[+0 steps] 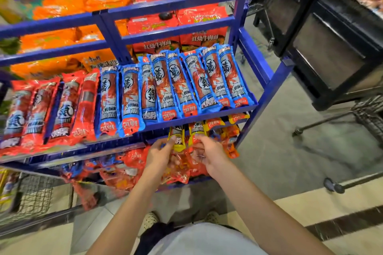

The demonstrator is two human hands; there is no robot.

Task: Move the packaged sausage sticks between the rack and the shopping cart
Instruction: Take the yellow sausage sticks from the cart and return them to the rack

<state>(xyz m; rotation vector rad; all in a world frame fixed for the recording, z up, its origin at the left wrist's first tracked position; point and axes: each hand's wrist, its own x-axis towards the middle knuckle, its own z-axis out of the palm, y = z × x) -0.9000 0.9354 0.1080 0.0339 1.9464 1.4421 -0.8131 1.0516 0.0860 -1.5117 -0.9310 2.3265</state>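
Two yellow sausage packs (178, 139) poke out from the lower shelf of the blue rack (267, 72), just under the row of blue packs (186, 83). The left hand (160, 152) pinches the bottom end of one. The right hand (208, 149) touches the other at 1 o'clock, but I cannot tell whether it grips. The packs look light, slick and bendy, so a hold at mid-length should beat the crinkly sealed end. A wire cart (31, 198) stands at 8 o'clock.
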